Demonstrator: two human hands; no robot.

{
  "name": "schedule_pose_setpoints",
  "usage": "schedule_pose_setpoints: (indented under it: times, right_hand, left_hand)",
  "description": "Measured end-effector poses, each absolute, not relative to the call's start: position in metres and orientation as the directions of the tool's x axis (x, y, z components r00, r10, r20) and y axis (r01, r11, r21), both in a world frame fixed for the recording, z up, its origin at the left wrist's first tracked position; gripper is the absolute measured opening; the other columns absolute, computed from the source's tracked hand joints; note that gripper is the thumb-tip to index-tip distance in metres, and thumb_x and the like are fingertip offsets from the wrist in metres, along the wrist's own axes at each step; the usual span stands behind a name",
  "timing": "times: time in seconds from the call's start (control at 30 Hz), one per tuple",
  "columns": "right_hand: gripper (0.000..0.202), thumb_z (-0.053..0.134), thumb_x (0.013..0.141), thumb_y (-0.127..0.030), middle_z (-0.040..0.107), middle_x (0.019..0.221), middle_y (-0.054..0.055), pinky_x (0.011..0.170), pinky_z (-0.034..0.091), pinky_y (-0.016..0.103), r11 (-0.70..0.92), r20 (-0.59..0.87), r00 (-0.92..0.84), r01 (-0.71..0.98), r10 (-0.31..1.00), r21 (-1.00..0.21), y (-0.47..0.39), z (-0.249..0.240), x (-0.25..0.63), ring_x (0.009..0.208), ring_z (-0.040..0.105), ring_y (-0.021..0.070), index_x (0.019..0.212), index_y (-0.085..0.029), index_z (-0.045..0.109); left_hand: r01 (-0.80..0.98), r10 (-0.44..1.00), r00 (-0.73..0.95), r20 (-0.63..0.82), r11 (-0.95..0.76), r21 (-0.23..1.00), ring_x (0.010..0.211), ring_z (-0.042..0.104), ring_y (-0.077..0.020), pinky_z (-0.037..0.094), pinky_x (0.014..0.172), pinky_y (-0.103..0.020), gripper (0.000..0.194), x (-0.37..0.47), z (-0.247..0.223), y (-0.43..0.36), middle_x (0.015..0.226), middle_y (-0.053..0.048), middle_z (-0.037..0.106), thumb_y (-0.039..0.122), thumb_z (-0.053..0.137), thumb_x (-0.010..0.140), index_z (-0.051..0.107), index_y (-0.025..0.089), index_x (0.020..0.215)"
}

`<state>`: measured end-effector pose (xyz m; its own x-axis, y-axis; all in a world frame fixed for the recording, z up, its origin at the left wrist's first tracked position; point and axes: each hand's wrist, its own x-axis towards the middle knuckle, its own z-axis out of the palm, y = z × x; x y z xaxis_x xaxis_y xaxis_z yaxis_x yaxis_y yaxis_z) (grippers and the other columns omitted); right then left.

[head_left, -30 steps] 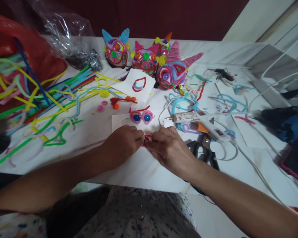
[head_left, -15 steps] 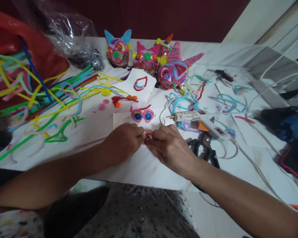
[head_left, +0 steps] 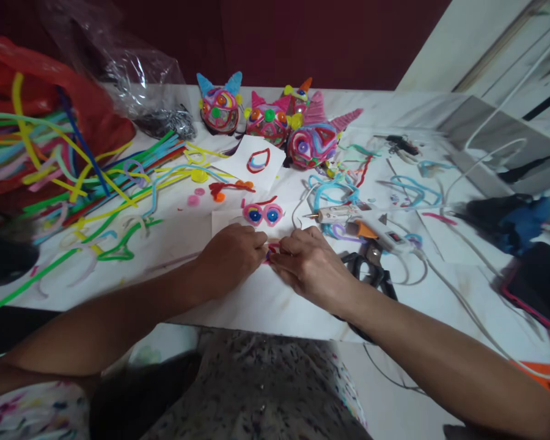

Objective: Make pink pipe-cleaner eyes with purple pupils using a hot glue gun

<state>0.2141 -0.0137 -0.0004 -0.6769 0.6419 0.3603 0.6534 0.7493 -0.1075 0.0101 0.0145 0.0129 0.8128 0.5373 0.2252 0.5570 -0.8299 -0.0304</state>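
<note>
Close together over the table's front part, my left hand (head_left: 233,253) and my right hand (head_left: 309,263) both pinch a small red and purple pipe-cleaner piece (head_left: 270,250). Fingers cover most of it, so its full shape is hidden. Just beyond them, a pink pair of pipe-cleaner eyes (head_left: 263,214) with blue centres lies on a sheet of white paper (head_left: 220,221). To the right of the eyes, a glue gun (head_left: 334,214) lies with its metal tip pointing left. Black-handled pliers or cutters (head_left: 371,263) rest beside my right wrist, partly hidden by it.
Several decorated animal-faced balls (head_left: 220,110) stand at the back. Loose pipe cleaners (head_left: 132,183) spill from a red bag (head_left: 105,116) on the left. Blue pipe-cleaner loops (head_left: 332,192), a white cable (head_left: 467,305) and a dark phone-like object (head_left: 538,287) lie to the right.
The view has shifted slightly, moving the background a little down. Both hands keep their pinch on the small piece, with barely any visible movement.
</note>
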Motion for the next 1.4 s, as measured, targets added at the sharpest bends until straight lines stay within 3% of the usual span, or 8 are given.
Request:
schedule_pose_setpoints:
  times: [0.13,0.27,0.4,0.7,1.07,1.23,1.4]
  right_hand:
    - [0.028,0.053,0.101,-0.026,0.062,0.078,0.004,0.074,0.025,0.038,0.753,0.348,-0.688,0.652,0.637,-0.090,-0.012,0.001,0.215,0.082,0.047,0.0200,0.086,-0.019,0.075]
    - [0.026,0.055,0.098,-0.021,0.062,0.078,0.003,0.077,0.028,0.038,0.747,0.337,-0.675,0.644,0.656,-0.163,-0.007,0.010,0.222,0.082,0.050,0.0192,0.082,-0.018,0.075]
    - [0.021,0.057,0.096,-0.017,0.063,0.079,0.003,0.076,0.028,0.037,0.740,0.343,-0.662,0.645,0.666,-0.192,-0.005,0.022,0.230,0.084,0.052,0.0194,0.089,-0.019,0.077]
    - [0.020,0.060,0.093,-0.016,0.066,0.081,0.004,0.075,0.024,0.036,0.718,0.225,-0.692,0.693,0.686,-0.060,-0.005,0.024,0.226,0.083,0.048,0.0203,0.100,-0.021,0.079]
    - [0.020,0.059,0.092,-0.011,0.066,0.081,0.005,0.073,0.028,0.035,0.644,0.251,-0.599,0.743,0.761,-0.182,-0.019,0.025,0.242,0.084,0.054,0.0199,0.086,-0.018,0.077]
    - [0.023,0.055,0.094,-0.012,0.067,0.079,0.007,0.073,0.036,0.034,0.618,0.367,-0.529,0.763,0.765,-0.188,-0.036,0.016,0.252,0.079,0.057,0.0187,0.081,-0.016,0.075]
    - [0.018,0.057,0.093,-0.020,0.068,0.075,0.007,0.070,0.045,0.031,0.493,0.618,-0.248,0.829,0.746,-0.264,-0.058,0.005,0.278,0.073,0.062,0.0204,0.080,-0.018,0.068]
  left_hand:
    - [0.517,0.487,0.854,0.182,-0.833,-0.199,0.067,0.054,-0.0164,0.035,0.064,-0.032,0.027,0.012,0.013,0.015,0.068,-0.002,0.060,0.009,0.057,0.094,0.062,0.015,0.068]
    - [0.489,0.462,0.872,0.161,-0.833,-0.259,0.068,0.056,-0.0168,0.033,0.063,-0.032,0.022,0.012,0.013,0.017,0.070,-0.003,0.063,0.011,0.060,0.093,0.063,0.014,0.071]
    - [0.476,0.445,0.879,0.169,-0.839,-0.266,0.069,0.057,-0.0180,0.034,0.062,-0.032,0.025,0.010,0.011,0.019,0.071,-0.004,0.062,0.012,0.056,0.095,0.063,0.015,0.071]
    - [0.489,0.463,0.872,0.159,-0.834,-0.256,0.068,0.057,-0.0172,0.033,0.062,-0.032,0.026,0.010,0.011,0.019,0.071,-0.003,0.063,0.009,0.053,0.095,0.063,0.014,0.071]
    - [0.491,0.465,0.871,0.157,-0.831,-0.261,0.071,0.056,-0.0175,0.032,0.062,-0.031,0.023,0.008,0.013,0.020,0.075,-0.003,0.064,0.016,0.057,0.096,0.068,0.015,0.076]
    - [0.492,0.462,0.870,0.171,-0.831,-0.259,0.071,0.052,-0.0169,0.031,0.063,-0.032,0.026,0.004,0.010,0.022,0.077,-0.004,0.063,0.018,0.054,0.098,0.068,0.016,0.077]
    - [0.467,0.414,0.881,0.229,-0.837,-0.284,0.071,0.053,-0.0169,0.030,0.064,-0.033,0.029,0.002,0.002,0.026,0.075,-0.004,0.062,0.018,0.053,0.099,0.066,0.017,0.073]
